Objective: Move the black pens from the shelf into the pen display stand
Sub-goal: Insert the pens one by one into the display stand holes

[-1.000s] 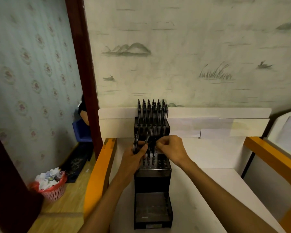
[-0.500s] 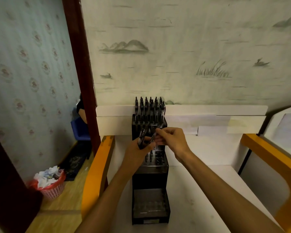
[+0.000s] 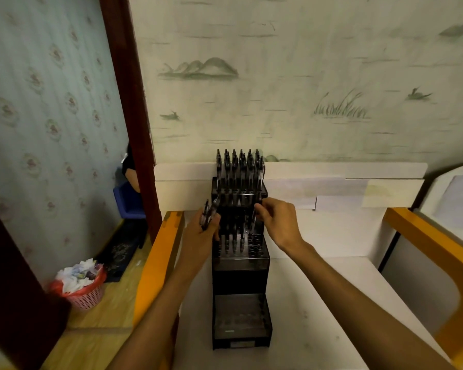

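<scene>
A black tiered pen display stand (image 3: 240, 273) stands on the white shelf (image 3: 332, 303). Its top tier is filled with upright black pens (image 3: 238, 166). The middle tier holds a few pens on its left side, with empty holes on the right. The lowest tier looks empty. My left hand (image 3: 201, 236) grips a small bunch of black pens (image 3: 208, 213) just left of the stand. My right hand (image 3: 278, 222) pinches a single black pen (image 3: 254, 222), held upright over the right side of the middle tier.
Orange wooden rails (image 3: 158, 263) border the shelf on both sides, the right rail (image 3: 433, 244) curving down. A white backboard (image 3: 332, 182) runs behind the stand. A pink basket of crumpled paper (image 3: 83, 284) sits on the floor at left.
My right hand has taken one pen from the bunch and moved right, over the middle tier. My left hand has shifted left and away from the stand with the remaining pens.
</scene>
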Available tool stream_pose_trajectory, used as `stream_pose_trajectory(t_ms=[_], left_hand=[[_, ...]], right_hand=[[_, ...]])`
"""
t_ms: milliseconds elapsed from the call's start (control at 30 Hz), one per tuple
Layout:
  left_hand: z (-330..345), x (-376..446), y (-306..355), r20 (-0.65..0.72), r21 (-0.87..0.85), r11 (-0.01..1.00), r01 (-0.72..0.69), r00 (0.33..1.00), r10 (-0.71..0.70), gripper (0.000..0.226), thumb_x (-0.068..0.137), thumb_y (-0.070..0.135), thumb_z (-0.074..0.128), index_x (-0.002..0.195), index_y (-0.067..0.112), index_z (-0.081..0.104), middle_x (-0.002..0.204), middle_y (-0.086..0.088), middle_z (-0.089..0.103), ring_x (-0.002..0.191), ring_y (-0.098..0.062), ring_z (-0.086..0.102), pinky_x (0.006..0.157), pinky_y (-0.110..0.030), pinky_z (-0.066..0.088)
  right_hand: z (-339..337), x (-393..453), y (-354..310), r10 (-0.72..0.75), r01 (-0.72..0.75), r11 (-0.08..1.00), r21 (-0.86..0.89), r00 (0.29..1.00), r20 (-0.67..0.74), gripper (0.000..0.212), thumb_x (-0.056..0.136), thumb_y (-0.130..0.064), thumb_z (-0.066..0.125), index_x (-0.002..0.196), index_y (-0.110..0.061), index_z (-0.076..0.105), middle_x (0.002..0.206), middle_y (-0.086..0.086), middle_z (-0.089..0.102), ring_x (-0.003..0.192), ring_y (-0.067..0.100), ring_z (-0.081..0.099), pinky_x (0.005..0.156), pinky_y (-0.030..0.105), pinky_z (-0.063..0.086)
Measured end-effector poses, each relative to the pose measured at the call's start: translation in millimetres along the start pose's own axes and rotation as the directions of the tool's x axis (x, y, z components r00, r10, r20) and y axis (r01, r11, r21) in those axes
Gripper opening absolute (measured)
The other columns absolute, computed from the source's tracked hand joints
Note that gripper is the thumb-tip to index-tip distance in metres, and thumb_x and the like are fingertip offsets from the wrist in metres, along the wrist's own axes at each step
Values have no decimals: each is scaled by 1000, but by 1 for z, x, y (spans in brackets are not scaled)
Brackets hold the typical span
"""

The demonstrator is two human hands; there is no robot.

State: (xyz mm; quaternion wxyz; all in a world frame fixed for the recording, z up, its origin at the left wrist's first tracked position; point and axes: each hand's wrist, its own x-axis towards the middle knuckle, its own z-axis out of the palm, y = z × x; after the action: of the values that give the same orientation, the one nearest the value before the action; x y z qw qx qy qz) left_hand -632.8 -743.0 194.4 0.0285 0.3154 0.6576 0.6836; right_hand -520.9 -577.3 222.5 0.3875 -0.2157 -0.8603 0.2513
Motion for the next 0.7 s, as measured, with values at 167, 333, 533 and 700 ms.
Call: stream_pose_trajectory(t_ms=[167, 333, 533, 700], left_hand=[[-6, -6, 14, -6, 60, 995, -84, 996, 84, 13, 102, 16, 55, 95, 23, 64, 75, 11, 67, 72, -5, 64, 64, -12, 51], [-10, 1, 13, 138, -16, 990, 141, 981, -138, 22, 106, 18, 43, 114, 9, 61, 79, -21, 56, 57, -22, 59, 56, -35, 53], [-4, 8, 2, 157, -134, 965, 223, 967, -202, 27, 107, 18, 39, 122, 10, 60, 65, -8, 46, 36, -2, 40, 36, -16, 30], [3, 3, -1, 166, -24, 992, 128, 979, -122, 23, 104, 32, 44, 116, 35, 64, 58, 12, 48, 46, 0, 46, 44, -11, 35]], right_hand=[[8, -1, 3, 10, -4, 998, -65, 997, 81, 29, 99, -28, 59, 81, -9, 71, 74, 5, 71, 68, 17, 66, 72, 37, 55], [14, -1, 2, 43, -38, 998, -51, 995, 90, 27, 97, -29, 62, 86, -9, 75, 76, 5, 73, 69, 18, 68, 73, 37, 56], [18, -2, 5, 99, -80, 989, -128, 984, 148, 35, 96, -25, 65, 68, -4, 67, 63, 10, 65, 57, 16, 59, 61, 29, 45], [26, -14, 16, 127, -99, 979, -179, 980, 154, 41, 95, -30, 66, 63, -5, 65, 56, 8, 57, 50, 13, 49, 58, 28, 39]])
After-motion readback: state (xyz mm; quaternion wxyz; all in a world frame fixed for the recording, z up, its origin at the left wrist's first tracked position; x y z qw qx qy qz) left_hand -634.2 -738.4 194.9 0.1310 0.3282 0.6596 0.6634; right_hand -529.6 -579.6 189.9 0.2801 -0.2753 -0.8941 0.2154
